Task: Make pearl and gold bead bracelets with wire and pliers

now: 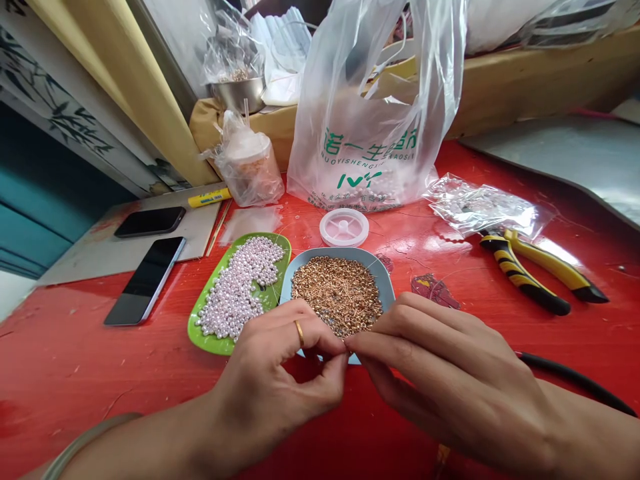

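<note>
The red counter [65, 380] lies beneath both grips. The right grip [450, 373] and left grip [270, 367] meet, fingertips pinched together; what they pinch is too small to tell. Just beyond the left grip sits a green tray [210, 345] bearing pearly beads [233, 287]; just beyond both, a blue tray [385, 280] of gold beads [340, 287].

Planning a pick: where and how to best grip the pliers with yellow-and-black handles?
Probably across both handles of the pliers, mid-length, coming from the near right. They lie flat, handles splayed and pointing that way, while the head end is crowded by the shiny clear plastic packet.
</note>
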Tool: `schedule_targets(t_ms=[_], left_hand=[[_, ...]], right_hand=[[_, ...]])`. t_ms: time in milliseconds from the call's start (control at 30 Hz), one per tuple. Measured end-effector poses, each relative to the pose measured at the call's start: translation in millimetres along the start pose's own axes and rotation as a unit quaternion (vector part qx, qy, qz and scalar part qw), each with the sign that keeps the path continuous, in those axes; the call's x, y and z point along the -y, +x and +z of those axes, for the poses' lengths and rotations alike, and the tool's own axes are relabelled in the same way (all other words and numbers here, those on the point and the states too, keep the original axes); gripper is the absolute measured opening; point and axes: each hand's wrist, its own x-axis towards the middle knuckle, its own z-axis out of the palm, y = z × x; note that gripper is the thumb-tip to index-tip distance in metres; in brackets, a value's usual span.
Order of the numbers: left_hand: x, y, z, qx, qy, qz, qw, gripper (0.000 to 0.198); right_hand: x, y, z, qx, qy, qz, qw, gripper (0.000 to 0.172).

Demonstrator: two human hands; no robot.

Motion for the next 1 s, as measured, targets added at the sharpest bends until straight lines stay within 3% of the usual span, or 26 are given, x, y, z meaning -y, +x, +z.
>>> schedule_targets(t_ms=[200,433,767,1000], left_hand=[[1.6,-0.2,-0.5,0.014,0.010,0.020,1.000,0.018],[-0.9,1.5,-2.3,0.027,0.026,0.063,0.997,0.020],[1.2,-3.8,-3.8,0.056,0.004,0.080,0.995,0.020],[0.8,-1.9,-4.1,0.030,0.011,0.081,0.996,0.020]], right_hand=[[0.3,1.7,1.1,-0.008,-0.002,0.014,1.000,0.023],[6.9,5.4,4.2,-0.020,0.017,0.088,0.996,0.024],[8.0,5.5,6.7,-0.018,0.030,0.120,0.992,0.019],[7.0,3.0,1.2,0.006,0.068,0.107,0.992,0.016]])
